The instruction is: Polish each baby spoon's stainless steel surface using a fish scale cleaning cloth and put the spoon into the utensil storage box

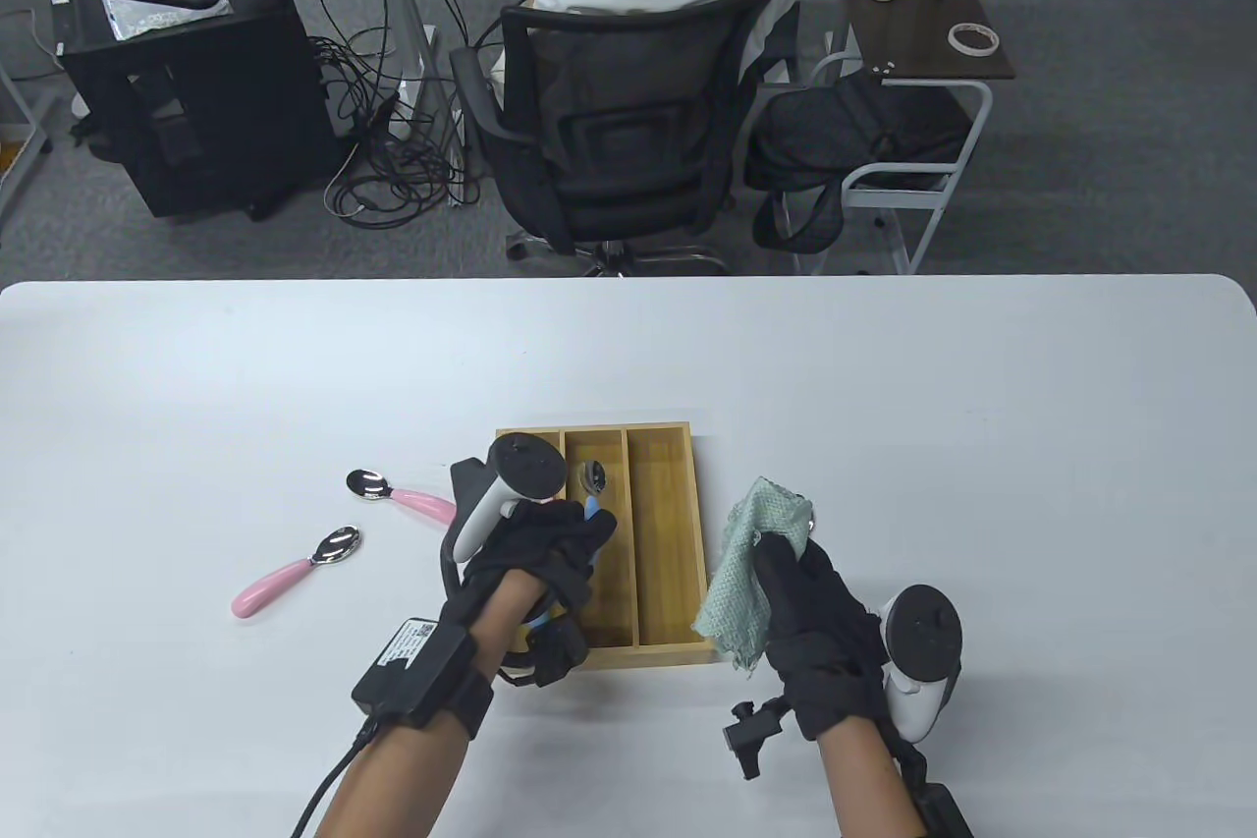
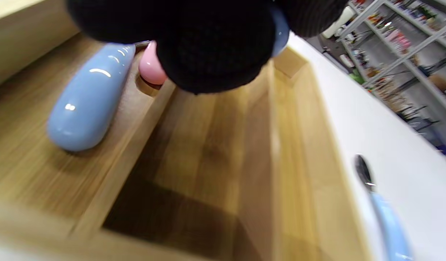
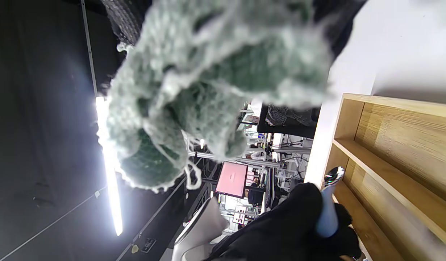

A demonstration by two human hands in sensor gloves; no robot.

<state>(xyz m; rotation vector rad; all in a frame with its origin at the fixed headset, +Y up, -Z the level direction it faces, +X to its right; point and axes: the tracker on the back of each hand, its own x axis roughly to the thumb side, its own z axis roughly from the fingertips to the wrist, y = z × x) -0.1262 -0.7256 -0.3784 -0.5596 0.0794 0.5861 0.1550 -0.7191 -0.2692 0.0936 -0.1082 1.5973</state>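
Note:
The wooden storage box (image 1: 678, 445) with three long compartments stands at mid-table. My left hand (image 1: 587, 531) hovers over its left and middle compartments and grips a blue-handled spoon (image 1: 594, 476), whose steel bowl points away over the middle one. In the left wrist view a blue spoon handle (image 2: 88, 98) and a pink handle end (image 2: 150, 67) lie inside one compartment; the one beside it is bare. My right hand (image 1: 791, 573) holds the bunched green cloth (image 1: 751, 573) just right of the box. Two pink-handled spoons (image 1: 295, 573) (image 1: 403, 494) lie on the table left of the box.
Another blue-handled spoon (image 2: 384, 214) lies on the white table (image 1: 884, 386) right beside the box wall. Beyond the far table edge a person sits in a black office chair (image 1: 628, 131), with a side table (image 1: 923, 23) to the right.

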